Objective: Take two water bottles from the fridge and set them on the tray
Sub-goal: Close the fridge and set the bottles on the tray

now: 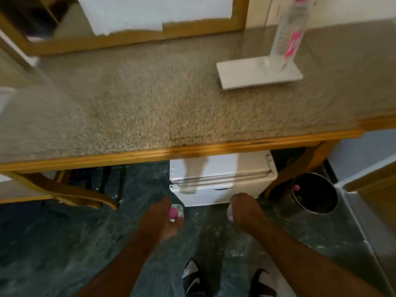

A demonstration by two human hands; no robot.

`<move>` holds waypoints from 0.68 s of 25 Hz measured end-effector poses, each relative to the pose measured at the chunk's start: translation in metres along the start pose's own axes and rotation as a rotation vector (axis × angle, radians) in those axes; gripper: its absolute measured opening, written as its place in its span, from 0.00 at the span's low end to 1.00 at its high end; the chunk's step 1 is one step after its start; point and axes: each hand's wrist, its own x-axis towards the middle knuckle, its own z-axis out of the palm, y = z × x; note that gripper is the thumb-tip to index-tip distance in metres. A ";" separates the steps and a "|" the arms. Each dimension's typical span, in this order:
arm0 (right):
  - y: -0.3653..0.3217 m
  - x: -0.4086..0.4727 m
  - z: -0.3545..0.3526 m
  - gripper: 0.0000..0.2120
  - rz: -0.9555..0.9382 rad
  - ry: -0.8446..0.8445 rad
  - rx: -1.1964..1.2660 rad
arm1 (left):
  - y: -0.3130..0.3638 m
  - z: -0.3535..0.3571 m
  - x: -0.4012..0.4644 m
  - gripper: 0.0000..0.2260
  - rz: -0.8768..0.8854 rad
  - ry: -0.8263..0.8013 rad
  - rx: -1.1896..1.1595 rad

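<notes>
Left hand fingers clamp clear pink-capped bottle; right hand fingers grip second bottle.

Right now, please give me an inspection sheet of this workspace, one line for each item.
Surface: speckled countertop with a wooden edge, blurred by motion.
Job's things: white tray on the countertop, with one clear bottle with a pink label standing on it; white mini fridge under the counter, door looks shut.
Clutter: metal bin on the floor beside the fridge, something pink inside.
Grippers: left hand holds a pink-capped bottle; right hand grips a second clear bottle, mostly hidden.
Cables: nothing seen.
Surroundings: wood-framed mirror on the wall, dark floor.
</notes>
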 end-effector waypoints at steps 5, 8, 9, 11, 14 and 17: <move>0.012 -0.076 -0.120 0.13 -0.180 0.143 -0.080 | 0.141 -0.083 0.013 0.16 0.081 0.049 0.026; 0.034 -0.131 -0.211 0.13 -0.253 0.262 -0.171 | 0.225 -0.143 0.018 0.15 0.212 0.126 -0.060; 0.025 -0.133 -0.222 0.12 -0.274 0.261 -0.229 | 0.225 -0.152 0.026 0.14 0.219 0.122 -0.035; 0.020 -0.151 -0.250 0.11 -0.305 0.256 -0.271 | 0.238 -0.174 0.034 0.14 0.226 0.150 -0.029; 0.034 -0.171 -0.325 0.11 -0.325 0.373 -0.350 | 0.288 -0.223 0.055 0.14 0.278 0.248 -0.046; 0.030 -0.175 -0.389 0.10 -0.352 0.443 -0.434 | 0.321 -0.264 0.083 0.13 0.285 0.283 -0.050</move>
